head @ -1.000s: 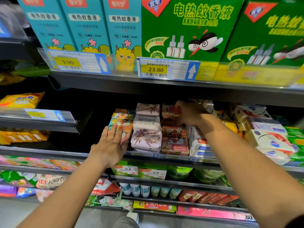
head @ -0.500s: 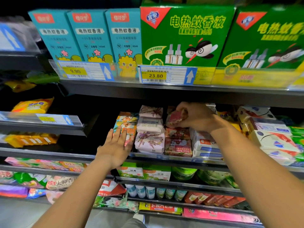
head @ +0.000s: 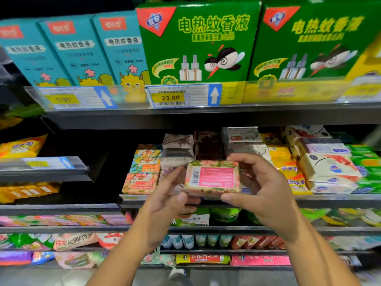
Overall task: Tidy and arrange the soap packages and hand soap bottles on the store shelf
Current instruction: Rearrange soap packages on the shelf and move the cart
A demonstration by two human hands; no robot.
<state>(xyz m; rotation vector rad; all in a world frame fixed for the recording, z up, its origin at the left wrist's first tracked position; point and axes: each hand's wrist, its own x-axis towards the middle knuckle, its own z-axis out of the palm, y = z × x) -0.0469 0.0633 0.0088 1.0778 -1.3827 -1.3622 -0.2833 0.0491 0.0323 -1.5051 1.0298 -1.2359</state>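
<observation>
A floral soap package (head: 212,177) with a pink label and a barcode is held in front of the soap shelf (head: 321,200). My right hand (head: 261,188) grips its right end, fingers over the top and thumb under the bottom edge. My left hand (head: 167,201) holds its left end with fingers behind and thumb below. Behind it stand stacked soap packages: an orange floral stack (head: 144,170), a lavender stack (head: 177,147), a dark red stack (head: 208,145) and white boxes (head: 241,139).
Yellow soap packs (head: 284,162) and white and green soap boxes (head: 329,168) fill the shelf's right side. Mosquito-liquid boxes (head: 198,46) stand on the shelf above with price tags (head: 181,97). Lower shelves carry bottles (head: 198,240) and packets.
My right hand pulled the floral soap package off the dark red stack and drew it out toward me. My left hand left the orange stack and came up to the package's left end.
</observation>
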